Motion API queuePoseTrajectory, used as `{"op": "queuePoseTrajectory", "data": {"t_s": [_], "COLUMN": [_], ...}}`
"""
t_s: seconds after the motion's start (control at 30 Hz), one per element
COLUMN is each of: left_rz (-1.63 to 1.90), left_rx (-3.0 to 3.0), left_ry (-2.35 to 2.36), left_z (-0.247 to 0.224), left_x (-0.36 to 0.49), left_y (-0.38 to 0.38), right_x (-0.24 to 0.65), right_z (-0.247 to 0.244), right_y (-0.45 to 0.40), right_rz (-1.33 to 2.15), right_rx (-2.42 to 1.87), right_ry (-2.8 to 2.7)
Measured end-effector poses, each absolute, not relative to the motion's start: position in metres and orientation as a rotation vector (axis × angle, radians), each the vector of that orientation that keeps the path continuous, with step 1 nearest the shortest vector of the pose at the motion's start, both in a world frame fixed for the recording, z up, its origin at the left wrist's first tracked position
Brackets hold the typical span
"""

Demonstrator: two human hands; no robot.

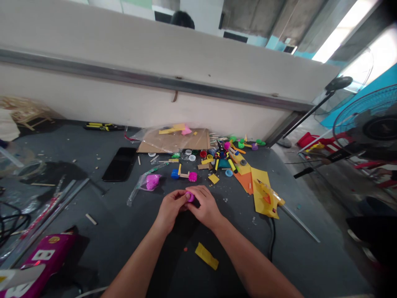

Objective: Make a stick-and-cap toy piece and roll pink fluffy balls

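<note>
Both hands meet over the middle of the dark table (173, 265). My left hand (171, 208) pinches a small magenta piece (190, 197) with the thumb on it. My right hand (203, 205) is closed round the same piece from the other side. Just beyond them lies a small assembly with a blue end (175, 174), a pale bar and a pink end (192, 176). Pink clay in a clear bag (152, 181) rests to the left of it. A yellow strip (206, 256) lies nearer my body.
A black phone (119, 164) lies at the left, a magenta box (46, 260) at the near left. Bottle caps, yellow-handled pliers (233, 162) and cardboard (149, 145) lie behind. A yellow glue gun (268, 194) with a cable is at the right.
</note>
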State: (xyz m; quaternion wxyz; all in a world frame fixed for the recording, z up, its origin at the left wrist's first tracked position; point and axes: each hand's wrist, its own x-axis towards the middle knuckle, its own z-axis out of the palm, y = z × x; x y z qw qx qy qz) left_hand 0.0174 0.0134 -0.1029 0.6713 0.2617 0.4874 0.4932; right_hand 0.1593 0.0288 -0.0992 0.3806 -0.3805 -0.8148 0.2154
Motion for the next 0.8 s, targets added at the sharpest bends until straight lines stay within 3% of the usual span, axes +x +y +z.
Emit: {"op": "queuePoseTrajectory", "data": {"t_s": [0.8], "left_rz": [1.088], "left_rx": [0.546], "left_ry": [1.018], "left_z": [-0.0969], "left_x": [0.0195], "left_y": [0.0121], "right_x": [0.158], "right_z": [-0.1009], "right_y": [0.0292], "right_rz": [0.637], "right_rx": [-1.042], "right_ry": [-1.976]}}
